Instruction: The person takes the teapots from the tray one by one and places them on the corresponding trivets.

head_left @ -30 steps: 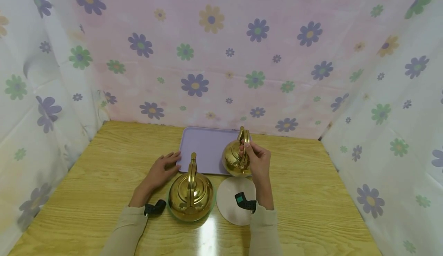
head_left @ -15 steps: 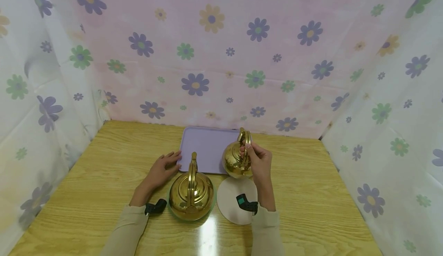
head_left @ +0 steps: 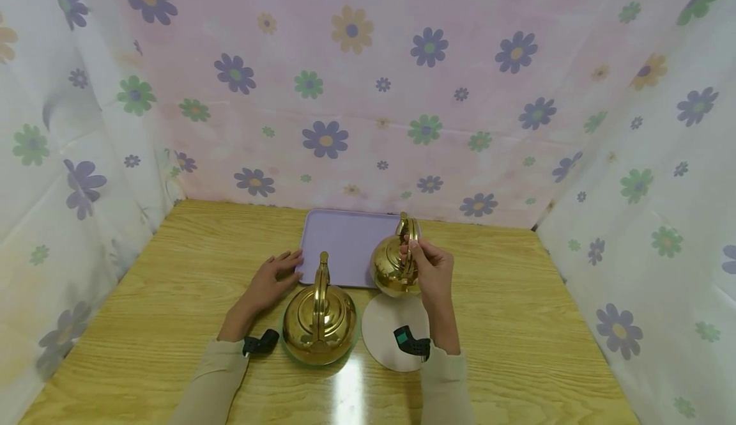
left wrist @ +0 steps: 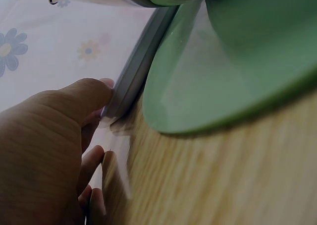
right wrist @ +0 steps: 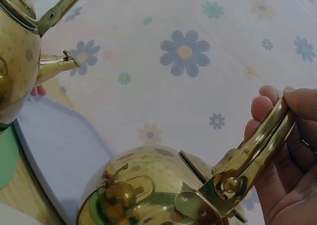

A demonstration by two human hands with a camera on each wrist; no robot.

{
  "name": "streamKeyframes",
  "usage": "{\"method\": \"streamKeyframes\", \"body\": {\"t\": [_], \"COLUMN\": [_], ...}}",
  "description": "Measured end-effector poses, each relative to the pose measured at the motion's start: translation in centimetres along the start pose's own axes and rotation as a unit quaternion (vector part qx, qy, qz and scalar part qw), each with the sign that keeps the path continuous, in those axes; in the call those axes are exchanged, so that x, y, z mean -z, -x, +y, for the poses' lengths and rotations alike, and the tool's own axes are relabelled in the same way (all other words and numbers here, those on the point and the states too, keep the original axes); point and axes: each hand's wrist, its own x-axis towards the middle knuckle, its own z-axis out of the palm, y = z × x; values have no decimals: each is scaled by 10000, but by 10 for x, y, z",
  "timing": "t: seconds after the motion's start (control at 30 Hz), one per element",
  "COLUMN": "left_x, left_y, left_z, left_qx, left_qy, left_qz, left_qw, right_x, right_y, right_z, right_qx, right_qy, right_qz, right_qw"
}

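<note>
The right hand (head_left: 432,268), right of centre in the head view, grips the handle (right wrist: 257,150) of the smaller gold kettle (head_left: 386,268), thumb and fingers closed around the metal. That kettle covers the right part of the lilac tray (head_left: 339,239); whether its base touches the tray cannot be told. The left hand (head_left: 267,282), left of centre, lies with fingers extended, and in the left wrist view its thumb touches the tray's edge. Just below the tray, in the lower middle of the head view, the larger gold kettle (head_left: 299,329) stands on a round green mat (left wrist: 223,86), its handle upright. Beside it to the right lies a pale round mat (head_left: 382,335), partly covered by the black camera (head_left: 411,342) on the right wrist; a second black camera (head_left: 261,343) sits at the left wrist, and beige sleeves (head_left: 445,380) run off the bottom of the frame. All this is on a yellowish wood-grain table (head_left: 517,323), glossy enough to throw back a white streak of light at bottom centre. Flowered cloth (head_left: 368,102) encloses the table at the back and both sides, pinkish across the top middle and whiter at left and right, printed with purple, green and orange daisies, creased and hanging in soft folds at the left.
</note>
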Motion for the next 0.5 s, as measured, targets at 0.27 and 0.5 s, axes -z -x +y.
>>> {"method": "streamKeyframes", "body": {"t": [0.27,0.5], "left_x": [0,1], "left_y": [1,0], "left_z": [2,3], "left_qx": [-38,-16], "left_qy": [-17,-42], "left_qz": [37,25], "left_qw": [10000,10000], "right_x": [-1,-1], "right_y": [3,8], "right_z": [-1,-1], "right_qx": [-112,-194], "right_qy": [-48,-56], "right_qz": [98,191], "right_qw": [9999,9996]}}
